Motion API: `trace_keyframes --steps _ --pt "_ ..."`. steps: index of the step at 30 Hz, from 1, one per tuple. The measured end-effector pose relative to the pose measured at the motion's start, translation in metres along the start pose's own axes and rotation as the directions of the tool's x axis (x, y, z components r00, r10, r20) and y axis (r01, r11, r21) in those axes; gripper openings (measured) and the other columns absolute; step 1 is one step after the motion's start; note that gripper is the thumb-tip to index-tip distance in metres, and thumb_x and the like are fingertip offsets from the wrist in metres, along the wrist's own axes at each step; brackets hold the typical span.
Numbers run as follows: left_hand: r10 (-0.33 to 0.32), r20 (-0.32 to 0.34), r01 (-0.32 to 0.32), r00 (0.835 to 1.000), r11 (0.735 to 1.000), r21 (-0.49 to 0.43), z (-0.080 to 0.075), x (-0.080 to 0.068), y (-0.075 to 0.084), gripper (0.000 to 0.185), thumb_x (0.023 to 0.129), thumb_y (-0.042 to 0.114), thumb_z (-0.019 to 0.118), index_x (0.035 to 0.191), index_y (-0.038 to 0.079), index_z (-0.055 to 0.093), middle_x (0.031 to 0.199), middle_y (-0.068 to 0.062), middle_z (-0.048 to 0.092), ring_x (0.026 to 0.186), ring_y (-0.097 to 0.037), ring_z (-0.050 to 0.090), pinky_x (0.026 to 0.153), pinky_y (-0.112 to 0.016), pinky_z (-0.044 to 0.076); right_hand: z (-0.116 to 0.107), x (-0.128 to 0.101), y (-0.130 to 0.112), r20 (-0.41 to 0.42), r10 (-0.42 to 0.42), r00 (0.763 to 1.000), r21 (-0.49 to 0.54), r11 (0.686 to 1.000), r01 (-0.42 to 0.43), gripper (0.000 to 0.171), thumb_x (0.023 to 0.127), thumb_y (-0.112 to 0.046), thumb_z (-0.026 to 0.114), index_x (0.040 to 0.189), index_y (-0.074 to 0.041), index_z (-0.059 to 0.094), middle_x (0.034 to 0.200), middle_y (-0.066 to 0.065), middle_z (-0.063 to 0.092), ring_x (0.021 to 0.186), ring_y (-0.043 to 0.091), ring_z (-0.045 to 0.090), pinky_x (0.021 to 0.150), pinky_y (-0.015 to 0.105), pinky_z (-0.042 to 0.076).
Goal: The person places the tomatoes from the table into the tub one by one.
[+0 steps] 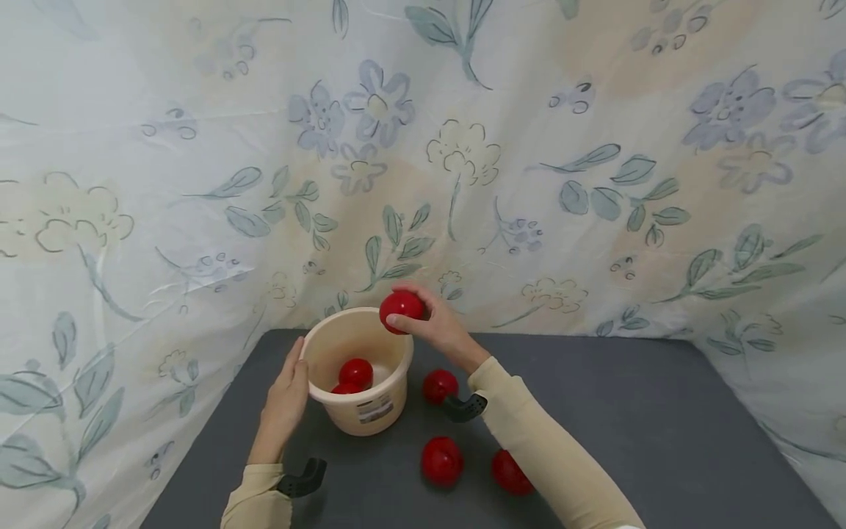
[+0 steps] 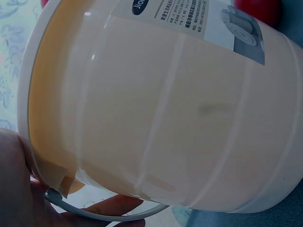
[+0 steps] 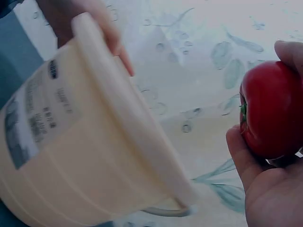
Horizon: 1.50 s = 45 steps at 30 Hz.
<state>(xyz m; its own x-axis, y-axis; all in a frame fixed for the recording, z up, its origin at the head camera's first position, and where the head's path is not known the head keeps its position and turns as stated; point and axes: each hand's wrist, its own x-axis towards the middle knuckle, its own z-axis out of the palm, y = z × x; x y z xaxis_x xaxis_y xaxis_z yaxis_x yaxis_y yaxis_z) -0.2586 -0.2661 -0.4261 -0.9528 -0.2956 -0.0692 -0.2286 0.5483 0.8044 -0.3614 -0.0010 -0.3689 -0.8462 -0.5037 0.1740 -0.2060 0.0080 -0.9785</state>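
Note:
A cream plastic bucket (image 1: pixel 390 393) with a printed label stands at the left of the dark table. My left hand (image 1: pixel 287 397) holds its left rim, and in the left wrist view the fingers (image 2: pixel 118 205) show beside the grey handle (image 2: pixel 109 217). Above the bucket's right rim, my right hand (image 1: pixel 432 323) grips a glossy red tomato (image 1: pixel 402 310) between thumb and fingers. Its green stem end (image 3: pixel 243 113) shows in the right wrist view. Inside the bucket lie two red tomatoes (image 1: pixel 355 372), one partly hidden by the front wall.
On the dark table (image 1: pixel 595 411), one tomato (image 1: pixel 439 386) lies right of the bucket, another (image 1: pixel 442 461) nearer the front. A third (image 1: pixel 510 472) is partly covered by the right sleeve (image 1: pixel 548 441). Floral cloth (image 1: pixel 502 184) hangs behind the table and at its sides.

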Motion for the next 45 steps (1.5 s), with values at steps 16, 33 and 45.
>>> trace_keyframes --steps 16,33,45 --pt "0.007 -0.005 -0.007 1.000 1.000 0.010 -0.001 0.000 0.005 0.059 0.105 0.055 0.011 0.162 0.042 0.006 0.169 -0.012 0.019 0.154 -0.046 0.021 0.112 -0.082 0.015 0.020 0.009 0.024 -0.033 0.064 0.997 -0.077 0.995 -0.066 0.066 0.088 -0.033 0.077 0.145 -0.025 0.047 0.143 0.005 0.052 0.128 0.030 0.052 0.102 0.048 0.054" --pt "-0.010 0.019 0.010 1.000 1.000 -0.014 -0.002 -0.002 0.000 0.058 0.105 0.058 0.011 0.161 0.046 0.004 0.170 -0.009 0.017 0.156 -0.043 0.017 0.114 -0.079 0.016 0.021 0.009 0.032 0.071 -0.017 0.997 -0.063 0.998 0.022 0.059 0.093 -0.026 0.073 0.145 -0.013 0.047 0.151 0.016 0.049 0.140 0.031 0.048 0.120 0.046 0.038" --pt "-0.008 0.014 0.008 1.000 1.000 -0.010 0.000 -0.001 0.000 0.058 0.105 0.057 0.012 0.161 0.045 0.005 0.170 -0.010 0.016 0.155 -0.045 0.016 0.114 -0.079 0.015 0.013 0.006 0.029 0.065 0.026 0.998 -0.068 0.997 -0.022 0.054 0.098 -0.036 0.066 0.144 -0.011 0.051 0.140 0.006 0.060 0.130 0.022 0.057 0.115 0.046 0.044"
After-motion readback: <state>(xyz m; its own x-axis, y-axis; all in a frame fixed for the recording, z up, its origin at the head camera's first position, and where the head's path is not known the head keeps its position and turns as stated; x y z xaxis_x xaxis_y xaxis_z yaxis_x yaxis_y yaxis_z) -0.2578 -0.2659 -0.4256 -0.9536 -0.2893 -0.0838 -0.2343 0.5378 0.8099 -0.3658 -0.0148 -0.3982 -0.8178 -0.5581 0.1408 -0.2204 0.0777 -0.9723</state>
